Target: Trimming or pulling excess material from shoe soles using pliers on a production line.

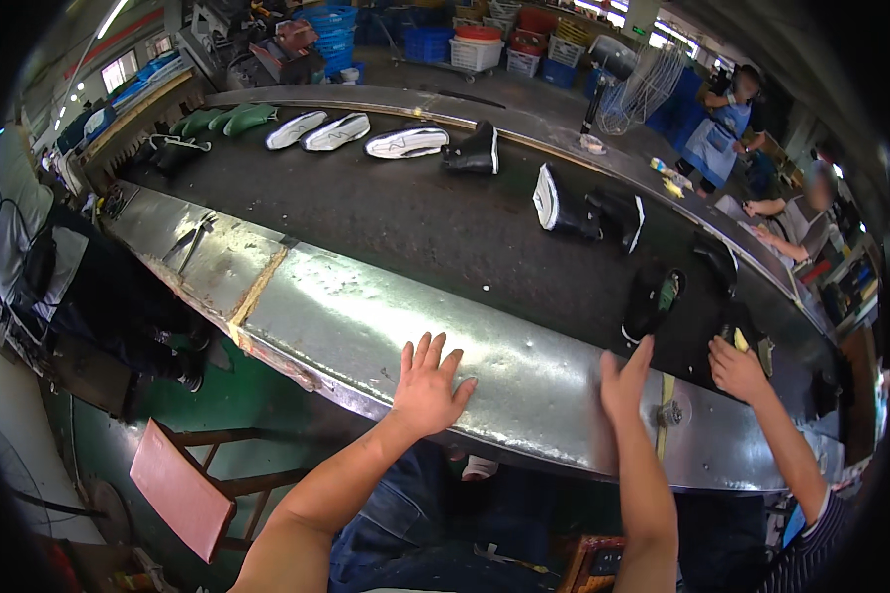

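My left hand (428,387) lies palm down with fingers spread on the metal ledge (366,316) along the near side of a dark conveyor belt (386,217). Over the ledge further right is my right hand (624,383), slightly blurred, its fingers stretched out with nothing in them. Just beyond its fingertips, a black shoe (653,304) with a green inside stands on the belt. To the right, a co-worker's hand (738,368) from a striped sleeve touches a dark shoe (737,324) with a yellowish patch.
White-soled shoes (406,143), black boots (473,148) and green shoe forms (249,119) sit along the belt. A pink-topped stool (181,489) stands at lower left. One person (59,287) stands left; others work at far right. Stacked baskets (475,54) line the back.
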`<state>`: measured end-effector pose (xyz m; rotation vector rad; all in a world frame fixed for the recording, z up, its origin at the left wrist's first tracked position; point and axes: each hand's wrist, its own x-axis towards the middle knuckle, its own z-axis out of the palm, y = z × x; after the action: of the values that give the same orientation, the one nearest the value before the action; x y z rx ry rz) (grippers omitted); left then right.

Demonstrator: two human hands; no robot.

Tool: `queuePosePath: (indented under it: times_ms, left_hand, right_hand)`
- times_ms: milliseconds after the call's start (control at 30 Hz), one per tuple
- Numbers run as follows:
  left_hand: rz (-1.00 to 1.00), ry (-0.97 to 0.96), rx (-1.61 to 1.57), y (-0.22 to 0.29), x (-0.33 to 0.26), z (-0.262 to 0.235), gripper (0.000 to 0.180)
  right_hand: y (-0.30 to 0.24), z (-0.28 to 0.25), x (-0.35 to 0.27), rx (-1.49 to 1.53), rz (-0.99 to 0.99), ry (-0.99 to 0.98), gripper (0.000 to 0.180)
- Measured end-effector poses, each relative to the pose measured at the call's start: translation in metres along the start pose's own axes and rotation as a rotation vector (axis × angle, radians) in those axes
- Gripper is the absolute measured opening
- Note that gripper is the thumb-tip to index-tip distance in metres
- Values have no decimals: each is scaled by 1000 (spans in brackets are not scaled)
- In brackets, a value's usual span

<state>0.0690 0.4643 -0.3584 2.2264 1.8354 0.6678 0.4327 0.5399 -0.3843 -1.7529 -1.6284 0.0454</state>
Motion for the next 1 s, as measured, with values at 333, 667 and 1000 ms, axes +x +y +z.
queuePosePath:
  times_ms: [333, 667, 1000]
  left_hand:
    - [457, 395, -265, 12, -69, -8, 40]
    - [-258, 199, 119, -140, -288, 135, 46]
    - [-268, -463, 271, -76, -271, -2, 47]
  right_hand:
    - [-13, -108, -326, -104, -118, -811, 51]
    - [-8, -161, -434, 7, 109, -1221, 64]
    - [10, -167, -460, 239, 339, -1253, 74]
